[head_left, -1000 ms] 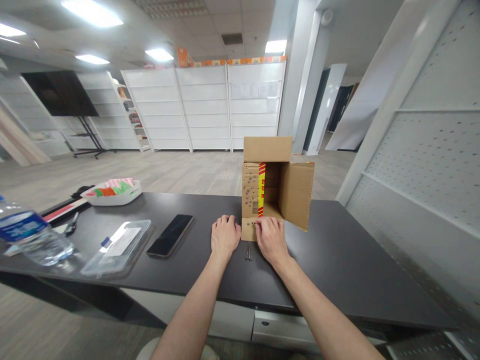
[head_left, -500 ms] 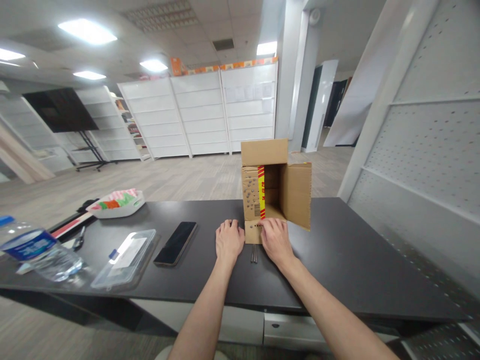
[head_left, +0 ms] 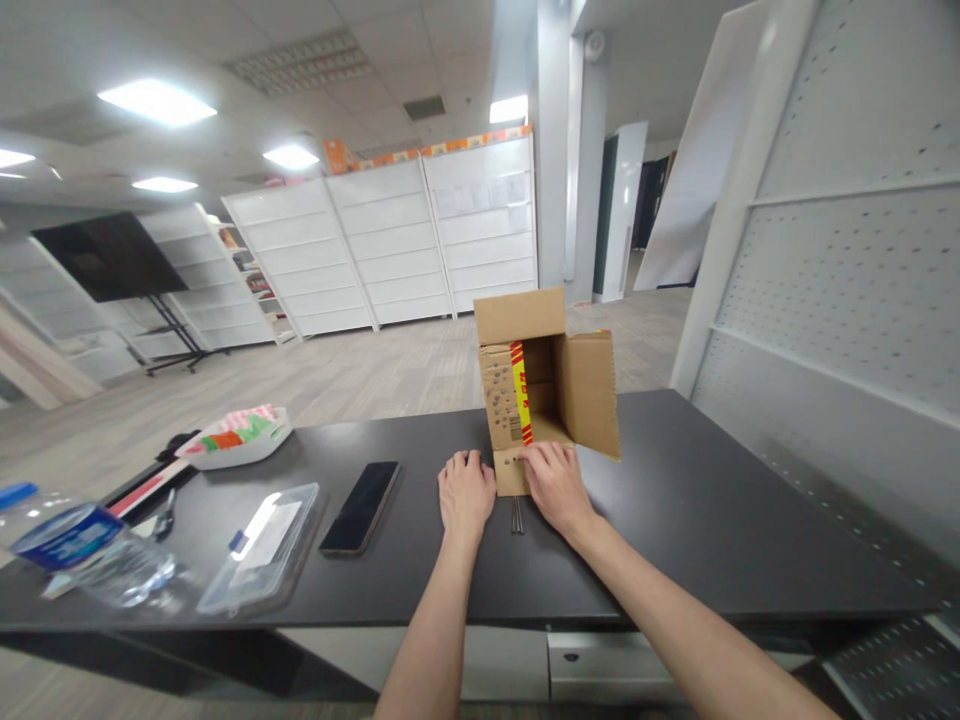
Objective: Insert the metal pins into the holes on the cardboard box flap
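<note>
A cardboard box (head_left: 499,400) stands on the dark desk with its open side towards me, a strip of red and yellow tape down its front. Several small round holes or studs dot its left front panel and lower flap (head_left: 512,482). My right hand (head_left: 556,485) rests on that lower flap, its fingertips pressed together beside the small dark dots; whatever they pinch is too small to make out. Just left of the box, my left hand (head_left: 466,492) lies palm down on the desk, fingers extended. A few thin metal screws or nails (head_left: 517,515) lie in front of the flap, between my hands.
Left of my hands are a black phone (head_left: 360,507), a clear plastic case (head_left: 259,550) and a water bottle (head_left: 90,545) lying on its side. Farther back sits a white basket (head_left: 244,452) with coloured cloth. A perforated white panel (head_left: 840,270) rises at the right.
The camera view has tilted and shifted slightly. Both hands keep their places by the box, with no clear movement of the box or the metal pieces.
</note>
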The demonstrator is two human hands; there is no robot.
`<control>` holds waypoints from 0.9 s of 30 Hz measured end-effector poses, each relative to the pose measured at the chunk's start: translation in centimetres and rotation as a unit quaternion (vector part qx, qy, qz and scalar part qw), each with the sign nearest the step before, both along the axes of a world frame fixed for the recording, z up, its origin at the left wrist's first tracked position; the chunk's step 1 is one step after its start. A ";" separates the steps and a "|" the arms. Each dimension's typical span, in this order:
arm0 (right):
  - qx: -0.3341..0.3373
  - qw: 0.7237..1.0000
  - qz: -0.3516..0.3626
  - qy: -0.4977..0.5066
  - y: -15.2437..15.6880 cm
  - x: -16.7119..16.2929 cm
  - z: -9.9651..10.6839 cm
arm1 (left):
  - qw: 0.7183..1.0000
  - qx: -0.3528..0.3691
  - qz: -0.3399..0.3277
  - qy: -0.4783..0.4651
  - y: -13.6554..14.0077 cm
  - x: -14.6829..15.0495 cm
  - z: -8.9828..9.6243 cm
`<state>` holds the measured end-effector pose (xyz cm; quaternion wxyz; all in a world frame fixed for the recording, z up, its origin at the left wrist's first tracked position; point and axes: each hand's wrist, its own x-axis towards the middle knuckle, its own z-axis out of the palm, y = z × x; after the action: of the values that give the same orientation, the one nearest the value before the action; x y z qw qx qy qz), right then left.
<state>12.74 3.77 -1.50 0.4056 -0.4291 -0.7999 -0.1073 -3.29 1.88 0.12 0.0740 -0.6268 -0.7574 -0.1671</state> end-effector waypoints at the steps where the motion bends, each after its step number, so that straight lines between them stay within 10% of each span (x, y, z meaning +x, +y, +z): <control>1: 0.005 1.000 0.007 0.007 -0.1 0.0 0.0 | 1.000 0.000 0.000 0.001 0.0 0.0 0.0; 10: 0.078 0.985 0.116 0.102 -1.1 0.2 0.4 | 1.000 0.013 -0.004 0.002 -0.3 0.0 0.1; 27: -0.092 0.973 0.180 0.111 -5.9 3.1 0.9 | 1.000 0.006 0.001 -0.014 0.1 0.0 -0.1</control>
<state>15.84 -2.09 -0.63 0.4635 -0.3226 -0.8204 0.0903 -3.31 1.95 0.03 0.0672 -0.6230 -0.7581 -0.1804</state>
